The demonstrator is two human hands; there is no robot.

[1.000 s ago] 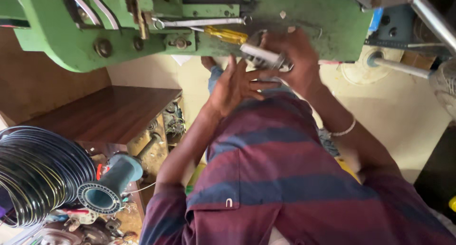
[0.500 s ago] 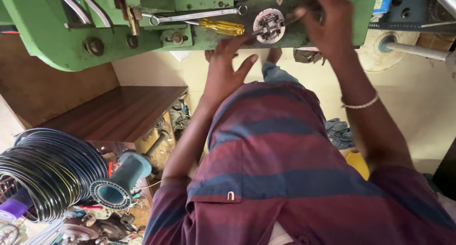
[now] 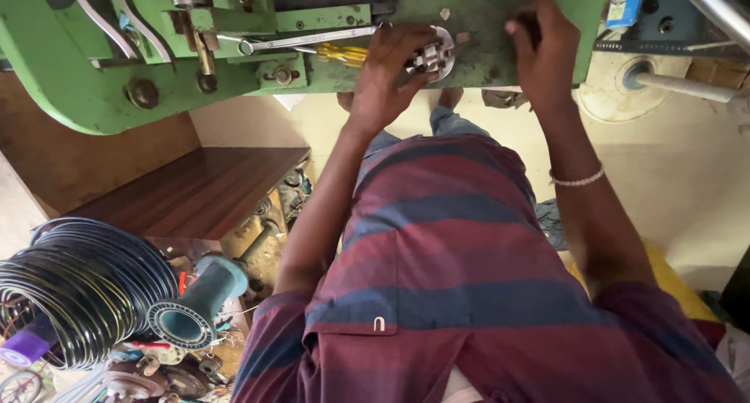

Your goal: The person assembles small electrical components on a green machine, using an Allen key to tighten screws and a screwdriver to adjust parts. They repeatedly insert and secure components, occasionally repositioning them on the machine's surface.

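We look down over a striped maroon and blue shirt (image 3: 469,278) at a green painted metal machine bed (image 3: 94,83) that runs across the top of the frame. Our left hand (image 3: 391,71) sits at top centre, fingers curled over the near side of a round silver metal part (image 3: 437,51) that lies on the green surface; the hand is closed on that part from the left. Our right hand (image 3: 547,51), to the upper right of it, presses on the machine bed with fingers bent, and we cannot tell whether it holds anything. A white beaded bracelet (image 3: 578,178) circles the right wrist.

Just left of the left hand lie a yellow-handled screwdriver (image 3: 344,54) and, above it, a long silver spanner (image 3: 305,40). At middle left stands a dark brown wooden stool top (image 3: 195,192). In the lower left we see a coil of dark wire rings (image 3: 78,286) and, beside it, a teal plastic spool (image 3: 195,309) among small scattered parts.
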